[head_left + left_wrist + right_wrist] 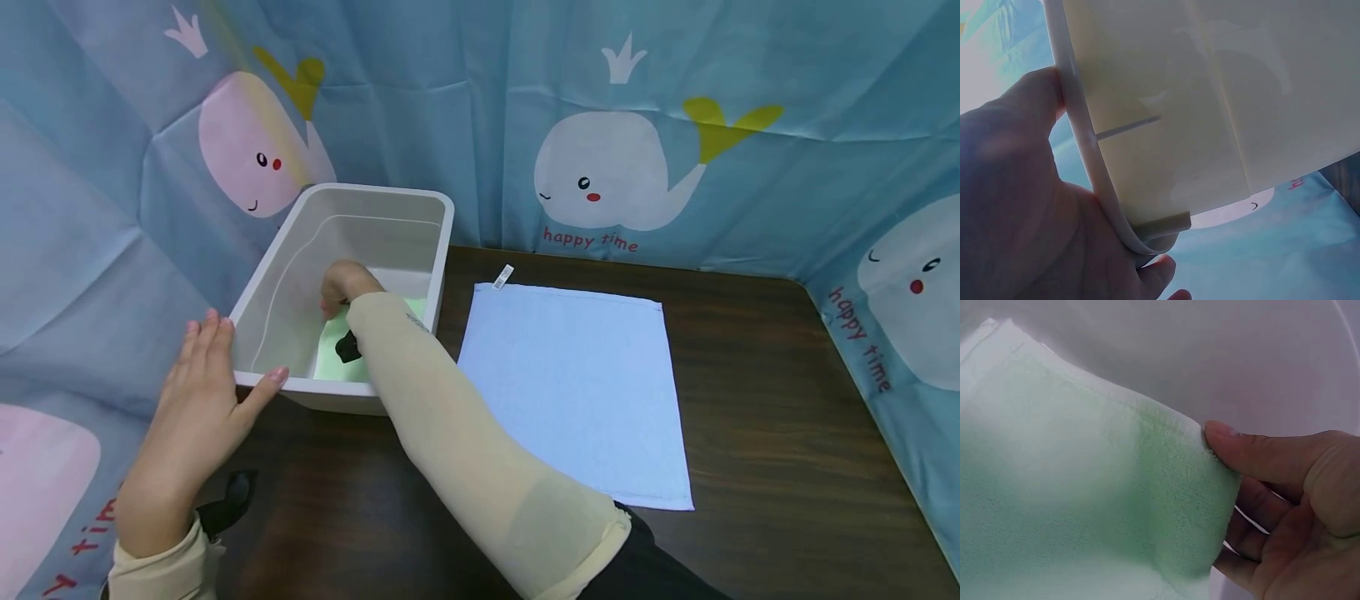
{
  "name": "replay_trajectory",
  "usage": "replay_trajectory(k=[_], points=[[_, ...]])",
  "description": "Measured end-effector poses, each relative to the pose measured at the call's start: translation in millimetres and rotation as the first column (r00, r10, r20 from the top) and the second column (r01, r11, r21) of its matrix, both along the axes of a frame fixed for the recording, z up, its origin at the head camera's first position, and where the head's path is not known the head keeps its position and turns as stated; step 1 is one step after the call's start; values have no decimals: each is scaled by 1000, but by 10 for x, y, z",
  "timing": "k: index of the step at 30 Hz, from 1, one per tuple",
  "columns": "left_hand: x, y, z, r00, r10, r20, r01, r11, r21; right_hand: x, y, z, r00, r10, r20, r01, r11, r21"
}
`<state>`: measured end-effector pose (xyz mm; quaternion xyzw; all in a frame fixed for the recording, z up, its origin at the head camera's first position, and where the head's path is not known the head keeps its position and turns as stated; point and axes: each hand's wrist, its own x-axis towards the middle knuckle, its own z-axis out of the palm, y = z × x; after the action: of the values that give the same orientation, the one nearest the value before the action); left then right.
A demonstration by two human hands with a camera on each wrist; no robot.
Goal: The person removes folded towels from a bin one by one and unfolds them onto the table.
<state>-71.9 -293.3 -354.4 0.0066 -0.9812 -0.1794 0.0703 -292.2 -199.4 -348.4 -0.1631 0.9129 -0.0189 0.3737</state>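
Inside a light grey plastic bin (375, 231), my right hand (347, 285) reaches down to a pale green towel (330, 357) at the bottom. The right wrist view has the thumb and fingers pinching one corner of the terry towel (1104, 481), its edge lifted against the bin wall. My left hand (197, 400) rests against the bin's near left corner, fingers straight along the outside and thumb at the rim. From the left wrist, the hand (1041, 187) lies against the rim (1079, 125). My right forearm hides part of the bin.
A light blue towel (570, 392) lies spread flat on the dark wooden table (765, 433) right of the bin, with a small white tag (503, 277) at its top edge. A blue curtain (480, 108) with whale prints hangs behind and along both sides.
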Motion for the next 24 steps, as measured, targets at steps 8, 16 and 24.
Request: replay_trajectory(k=[8, 16, 24], points=[[-1, 1, -1, 1000, 1, -1, -1, 1000, 3, -7, 39, 21, 990, -142, 11, 142, 985, -92], [3, -6, 2, 1000, 0, -10, 0, 1000, 11, 38, 49, 80, 922, -372, 108, 387, 893, -229], [-19, -9, 10, 1000, -4, 1, 4, 1000, 9, -28, 53, 85, 880, -436, 188, 470, 854, -223]])
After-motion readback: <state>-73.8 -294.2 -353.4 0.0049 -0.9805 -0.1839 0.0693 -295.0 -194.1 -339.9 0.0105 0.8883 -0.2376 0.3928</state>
